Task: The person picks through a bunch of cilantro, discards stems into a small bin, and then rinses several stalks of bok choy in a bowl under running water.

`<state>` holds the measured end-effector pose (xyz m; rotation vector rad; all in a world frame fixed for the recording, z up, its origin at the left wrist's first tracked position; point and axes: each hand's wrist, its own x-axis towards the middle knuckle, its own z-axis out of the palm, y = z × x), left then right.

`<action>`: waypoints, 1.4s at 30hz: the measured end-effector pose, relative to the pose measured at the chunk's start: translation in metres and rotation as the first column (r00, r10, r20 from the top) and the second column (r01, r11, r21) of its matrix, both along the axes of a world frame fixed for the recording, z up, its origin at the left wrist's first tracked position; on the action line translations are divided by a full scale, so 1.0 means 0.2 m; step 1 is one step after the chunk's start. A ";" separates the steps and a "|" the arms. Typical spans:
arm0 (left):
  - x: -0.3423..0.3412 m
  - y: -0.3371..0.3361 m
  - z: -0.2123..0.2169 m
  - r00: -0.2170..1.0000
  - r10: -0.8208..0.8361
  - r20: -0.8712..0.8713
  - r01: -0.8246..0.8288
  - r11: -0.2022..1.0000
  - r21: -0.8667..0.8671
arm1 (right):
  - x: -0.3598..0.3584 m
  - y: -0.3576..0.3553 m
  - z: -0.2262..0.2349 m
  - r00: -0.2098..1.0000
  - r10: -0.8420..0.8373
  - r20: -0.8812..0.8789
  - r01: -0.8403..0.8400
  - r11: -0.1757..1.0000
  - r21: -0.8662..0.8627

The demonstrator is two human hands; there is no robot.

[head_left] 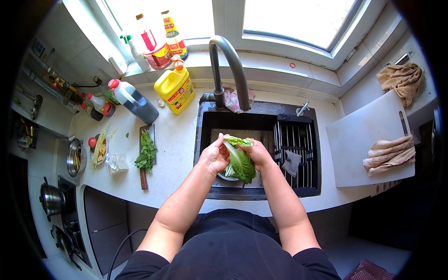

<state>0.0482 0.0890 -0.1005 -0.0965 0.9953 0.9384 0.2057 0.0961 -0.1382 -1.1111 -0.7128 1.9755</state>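
A green romaine lettuce leaf (241,165) hangs between my two hands over the dark sink (202,140). My left hand (216,155) is closed at the leaf's left edge, its thumb at the upper end and its fingers partly behind the leaf. On the other side, my right hand (259,154) grips the leaf's upper right part. Part of a metal bowl's rim (227,178) shows in the sink beneath the leaf; my hands and the leaf hide most of it. The grey faucet (229,51) arches above, beyond my hands.
On the sink's right lies a roll-up rack (305,144) with a grey cloth (292,163). Farther right are a white cutting board (347,144) and a beige cloth (389,155). Leftward, a knife (143,179) bears leafy herbs (147,151), near a yellow jug (175,88).
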 end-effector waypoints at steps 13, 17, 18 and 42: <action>-0.01 -0.06 -0.11 0.994 -0.092 -0.056 0.100 0.984 0.150 | -0.05 -0.03 0.12 0.980 0.197 -0.034 -0.195 0.979 0.052; 0.01 -0.07 -0.04 0.966 -0.167 -0.196 0.197 0.970 0.145 | -0.07 -0.03 0.03 0.990 0.127 0.065 -0.131 0.988 0.078; 0.02 -0.07 -0.01 0.924 -0.166 -0.345 0.221 0.967 0.125 | -0.08 -0.03 0.04 0.969 0.067 0.240 -0.115 0.974 0.194; -0.06 -0.12 -0.26 0.653 -0.339 0.678 0.048 0.911 0.409 | -0.01 0.00 0.07 0.873 0.310 -0.377 -0.303 0.950 0.078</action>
